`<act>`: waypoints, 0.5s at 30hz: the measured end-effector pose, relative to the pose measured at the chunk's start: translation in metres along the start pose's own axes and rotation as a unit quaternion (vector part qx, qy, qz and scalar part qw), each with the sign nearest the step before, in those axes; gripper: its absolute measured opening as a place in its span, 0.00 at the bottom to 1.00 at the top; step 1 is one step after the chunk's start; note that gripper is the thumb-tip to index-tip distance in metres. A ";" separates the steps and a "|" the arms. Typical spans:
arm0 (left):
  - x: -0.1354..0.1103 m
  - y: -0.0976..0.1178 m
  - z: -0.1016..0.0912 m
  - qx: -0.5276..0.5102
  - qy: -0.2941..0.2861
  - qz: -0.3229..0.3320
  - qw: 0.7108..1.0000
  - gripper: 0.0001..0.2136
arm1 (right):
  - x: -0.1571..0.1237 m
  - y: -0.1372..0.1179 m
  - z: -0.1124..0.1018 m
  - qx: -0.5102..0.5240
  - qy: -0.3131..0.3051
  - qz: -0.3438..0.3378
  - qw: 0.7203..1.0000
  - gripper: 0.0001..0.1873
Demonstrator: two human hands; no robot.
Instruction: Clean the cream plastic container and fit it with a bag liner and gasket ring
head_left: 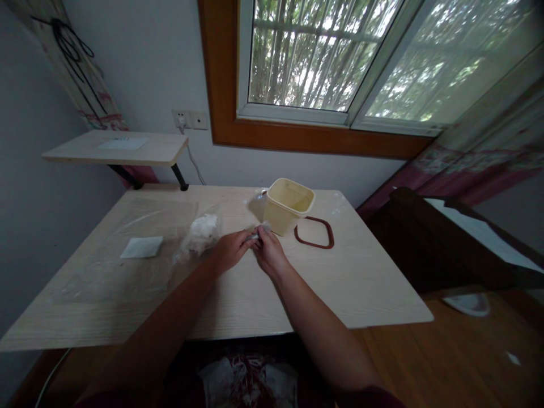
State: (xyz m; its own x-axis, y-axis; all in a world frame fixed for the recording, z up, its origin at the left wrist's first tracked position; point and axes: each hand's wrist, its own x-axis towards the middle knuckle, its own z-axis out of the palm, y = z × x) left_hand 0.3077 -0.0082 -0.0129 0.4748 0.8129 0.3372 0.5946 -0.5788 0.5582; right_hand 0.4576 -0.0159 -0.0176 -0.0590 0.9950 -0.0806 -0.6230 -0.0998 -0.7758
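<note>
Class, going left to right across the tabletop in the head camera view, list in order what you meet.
white square sheet → white wad in clear plastic → left hand → right hand → cream plastic tub → brown rubber gasket

Smooth cream plastic tub (288,207), brown rubbery seal (314,233), wood-grain laminate tabletop (306,289)

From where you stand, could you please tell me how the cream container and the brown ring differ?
The container is pale cream and deep, with an open top, while the ring is dark reddish-brown and thin. The container stands up from the table, while the ring lies flat on it. Both share a rounded-square outline, and neither appears to be held.
</note>
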 end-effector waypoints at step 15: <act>0.002 -0.007 -0.003 0.095 -0.021 0.027 0.995 0.16 | 0.003 -0.006 -0.005 -0.013 0.006 -0.019 1.000 0.22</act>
State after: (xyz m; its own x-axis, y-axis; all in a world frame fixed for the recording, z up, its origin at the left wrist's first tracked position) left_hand 0.3033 -0.0022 -0.0138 0.5343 0.7792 0.3278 0.6777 -0.6266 0.3849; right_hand 0.4655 -0.0127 -0.0164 -0.0257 0.9980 -0.0583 -0.6044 -0.0620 -0.7943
